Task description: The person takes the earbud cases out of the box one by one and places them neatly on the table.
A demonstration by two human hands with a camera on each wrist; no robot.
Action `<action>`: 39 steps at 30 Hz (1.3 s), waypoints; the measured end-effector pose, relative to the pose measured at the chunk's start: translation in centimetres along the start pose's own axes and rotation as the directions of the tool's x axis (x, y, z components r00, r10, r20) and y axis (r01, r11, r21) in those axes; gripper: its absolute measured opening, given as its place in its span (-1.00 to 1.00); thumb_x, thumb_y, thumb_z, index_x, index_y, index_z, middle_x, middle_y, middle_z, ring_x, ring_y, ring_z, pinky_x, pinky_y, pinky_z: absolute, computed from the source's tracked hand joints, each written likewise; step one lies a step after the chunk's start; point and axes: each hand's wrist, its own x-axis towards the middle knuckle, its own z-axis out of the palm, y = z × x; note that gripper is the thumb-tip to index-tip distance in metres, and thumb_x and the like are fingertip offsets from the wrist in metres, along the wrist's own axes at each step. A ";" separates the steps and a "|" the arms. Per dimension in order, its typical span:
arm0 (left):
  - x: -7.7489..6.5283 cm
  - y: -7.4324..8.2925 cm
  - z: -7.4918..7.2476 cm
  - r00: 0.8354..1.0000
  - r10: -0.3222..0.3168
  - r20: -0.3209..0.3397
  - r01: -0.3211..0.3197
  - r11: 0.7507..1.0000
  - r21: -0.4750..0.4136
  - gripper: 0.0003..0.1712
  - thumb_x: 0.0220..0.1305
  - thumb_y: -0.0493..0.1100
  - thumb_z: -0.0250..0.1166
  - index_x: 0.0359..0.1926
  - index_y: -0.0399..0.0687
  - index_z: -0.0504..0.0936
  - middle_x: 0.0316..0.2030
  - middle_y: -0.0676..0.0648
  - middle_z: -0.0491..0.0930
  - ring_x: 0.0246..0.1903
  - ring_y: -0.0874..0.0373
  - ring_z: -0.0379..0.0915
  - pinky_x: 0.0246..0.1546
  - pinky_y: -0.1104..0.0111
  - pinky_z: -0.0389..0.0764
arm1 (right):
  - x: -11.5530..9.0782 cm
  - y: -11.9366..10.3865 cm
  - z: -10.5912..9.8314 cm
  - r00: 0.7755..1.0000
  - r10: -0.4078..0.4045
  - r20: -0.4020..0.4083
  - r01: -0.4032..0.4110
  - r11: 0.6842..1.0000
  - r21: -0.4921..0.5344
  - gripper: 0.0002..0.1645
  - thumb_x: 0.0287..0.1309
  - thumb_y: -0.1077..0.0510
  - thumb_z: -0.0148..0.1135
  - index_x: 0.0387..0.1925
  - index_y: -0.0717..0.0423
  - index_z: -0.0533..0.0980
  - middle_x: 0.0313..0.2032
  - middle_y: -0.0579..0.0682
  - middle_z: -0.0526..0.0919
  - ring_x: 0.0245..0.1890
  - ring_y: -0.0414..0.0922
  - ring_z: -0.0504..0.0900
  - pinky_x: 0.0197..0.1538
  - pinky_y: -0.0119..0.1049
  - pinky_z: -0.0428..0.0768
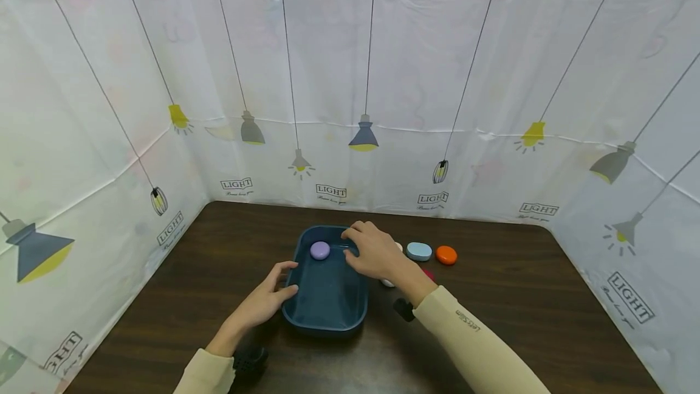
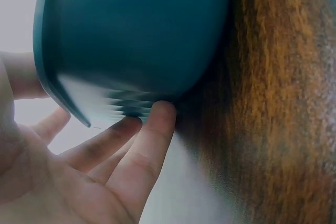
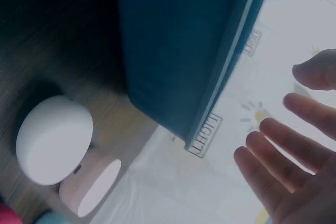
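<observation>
A dark blue rectangular tub [image 1: 326,297] stands on the table with a small round purple piece [image 1: 319,250] in its back left part. My left hand [image 1: 266,300] holds the tub's left side. Its thumb and index finger lie over the rim, and the other fingertips [image 2: 164,111] touch the outer wall. Over the tub's back right corner hovers my right hand [image 1: 374,250], its fingers loosely bent and apart, with nothing between them. The right wrist view shows that hand [image 3: 294,166] beyond the tub's rim, apart from it.
Right of the tub lie a light blue oblong piece [image 1: 418,252], an orange round piece [image 1: 446,255] and a red piece [image 1: 429,274] partly behind my wrist. A white rounded piece [image 3: 55,140] leans near a pale pinkish one [image 3: 89,182]. A printed white curtain [image 1: 328,78] encloses the table.
</observation>
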 end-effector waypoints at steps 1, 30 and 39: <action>0.0 0.0 0.0 1.000 0.000 -0.001 0.000 1.000 0.001 -0.44 0.52 -0.13 0.18 0.45 0.07 0.28 0.45 -0.23 0.23 0.35 -0.25 0.27 0.22 -0.17 0.40 | 0.3 0.0 0.2 1.000 -0.010 0.002 0.010 1.000 0.004 -0.60 0.35 0.01 0.25 0.15 0.02 0.60 0.14 0.01 0.55 0.10 -0.01 0.50 -0.06 -0.06 0.62; 0.4 -0.2 -0.2 0.999 0.019 0.028 -0.019 1.000 0.001 -0.44 0.54 -0.13 0.14 0.46 0.04 0.24 0.38 -0.31 0.28 0.28 -0.26 0.37 0.18 -0.15 0.45 | 4.6 -0.5 5.2 0.941 -0.074 0.329 0.040 0.993 0.109 -0.27 0.34 -0.11 0.19 0.48 -0.08 0.33 0.51 0.08 0.24 0.50 0.08 0.19 0.39 0.12 0.31; 0.2 -0.1 -0.3 0.999 0.023 0.035 -0.023 1.000 -0.015 -0.44 0.55 -0.14 0.13 0.47 0.01 0.22 0.40 -0.34 0.25 0.29 -0.27 0.37 0.18 -0.14 0.45 | 5.2 -0.7 6.2 0.908 -0.079 0.412 0.041 0.994 0.100 -0.21 0.33 -0.08 0.24 0.52 -0.06 0.27 0.56 0.03 0.13 0.56 0.05 0.06 0.45 0.11 0.21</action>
